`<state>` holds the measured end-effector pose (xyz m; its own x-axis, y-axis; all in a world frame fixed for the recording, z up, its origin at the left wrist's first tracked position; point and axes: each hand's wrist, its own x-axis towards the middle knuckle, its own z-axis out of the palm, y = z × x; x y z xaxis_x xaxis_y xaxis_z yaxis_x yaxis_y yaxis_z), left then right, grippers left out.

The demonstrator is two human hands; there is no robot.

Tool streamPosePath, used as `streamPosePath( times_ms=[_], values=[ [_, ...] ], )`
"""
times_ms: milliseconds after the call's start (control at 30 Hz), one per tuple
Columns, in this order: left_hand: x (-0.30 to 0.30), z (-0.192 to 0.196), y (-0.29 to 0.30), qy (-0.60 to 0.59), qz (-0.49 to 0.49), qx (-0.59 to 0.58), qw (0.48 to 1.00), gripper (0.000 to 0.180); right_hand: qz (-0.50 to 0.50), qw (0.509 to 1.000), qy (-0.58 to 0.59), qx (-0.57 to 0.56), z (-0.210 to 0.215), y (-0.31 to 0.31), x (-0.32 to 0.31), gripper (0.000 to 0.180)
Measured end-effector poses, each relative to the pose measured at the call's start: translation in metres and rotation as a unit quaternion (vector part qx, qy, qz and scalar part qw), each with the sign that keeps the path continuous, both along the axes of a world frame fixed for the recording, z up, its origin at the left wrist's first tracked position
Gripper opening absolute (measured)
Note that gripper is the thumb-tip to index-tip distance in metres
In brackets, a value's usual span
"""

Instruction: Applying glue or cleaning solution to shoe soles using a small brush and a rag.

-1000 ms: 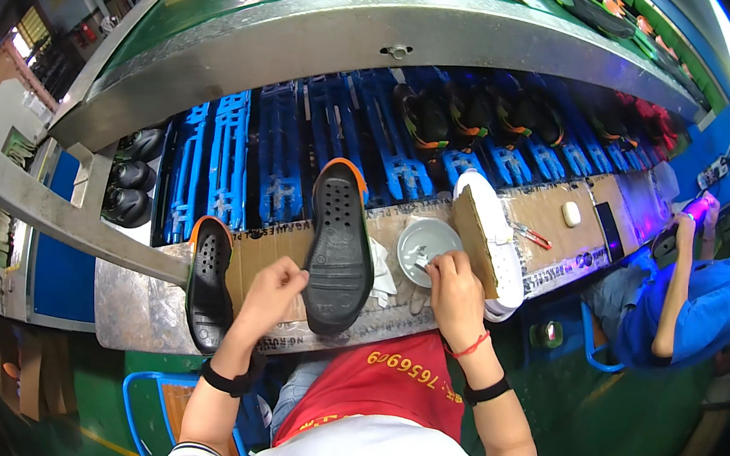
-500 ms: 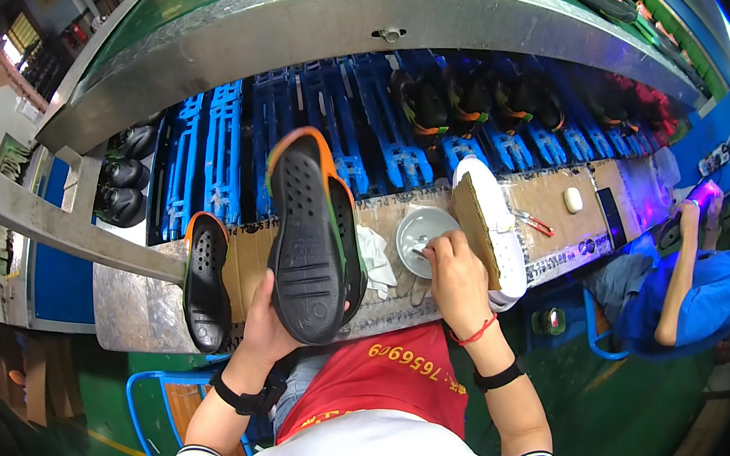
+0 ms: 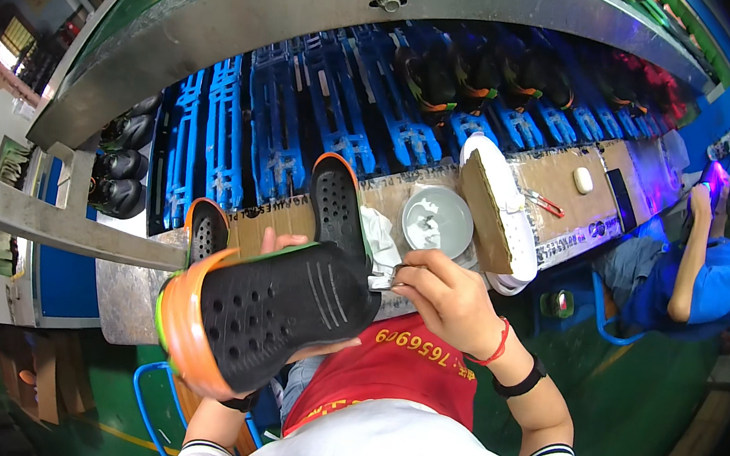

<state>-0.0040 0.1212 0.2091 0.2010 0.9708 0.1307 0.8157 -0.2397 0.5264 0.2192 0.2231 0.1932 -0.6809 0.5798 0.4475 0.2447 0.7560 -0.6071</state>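
Observation:
My left hand (image 3: 329, 347) grips a black clog-like shoe (image 3: 275, 308) from below, its fingers partly hidden. Holes dot the shoe's black face, and its orange and green end points left. At the shoe's other end, my right hand (image 3: 455, 303) pinches a small silvery piece with something white at its tip; its exact kind is unclear. Behind the held shoe lies a similar black shoe (image 3: 338, 207) with an orange edge, and another shoe (image 3: 208, 233) is at the left. Beyond my right hand are a grey-white bowl (image 3: 464, 226) with white substance inside and a crumpled white cloth (image 3: 378, 237).
Blue racks (image 3: 332, 125) line the back, some carrying dark shoes (image 3: 431, 82). Right of the bowl stand a cardboard piece (image 3: 484, 210) and a white shoe-shaped object (image 3: 520, 246). A metal bar (image 3: 69, 221) crosses the left. A blue-shirted person (image 3: 710, 281) sits at the right.
The held shoe has turned from upright to lying across, its orange end now left. My right hand has come from the bowl to the shoe's other end. The white substance in the bowl shows more.

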Motion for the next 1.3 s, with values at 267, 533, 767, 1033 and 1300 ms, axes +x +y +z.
streamPosePath(
  times_ms=[267, 533, 767, 1033, 1300],
  values=[
    [0.009, -0.056, -0.002, -0.832, 0.099, -0.046, 0.544, 0.055, 0.028, 0.998, -0.05, -0.011, 0.005, -0.006, -0.004, 0.016],
    [-0.001, -0.082, -0.004, -0.735, 0.042, 0.018, 0.677, 0.051, 0.064, 0.992, -0.028, -0.107, 0.008, -0.008, -0.005, 0.011],
    [0.014, -0.081, -0.002, -0.638, 0.13, 0.049, 0.757, 0.051, 0.1, 0.972, 0.039, -0.208, 0.015, -0.012, -0.008, 0.009],
    [0.007, -0.052, -0.003, -0.797, 0.02, -0.066, 0.6, 0.048, 0.062, 0.991, -0.09, 0.076, 0.018, -0.003, 0.008, 0.022],
    [0.018, -0.036, -0.007, -0.704, 0.098, -0.075, 0.699, 0.052, 0.033, 0.99, -0.067, 0.118, 0.011, 0.005, 0.009, 0.023]
  ],
)
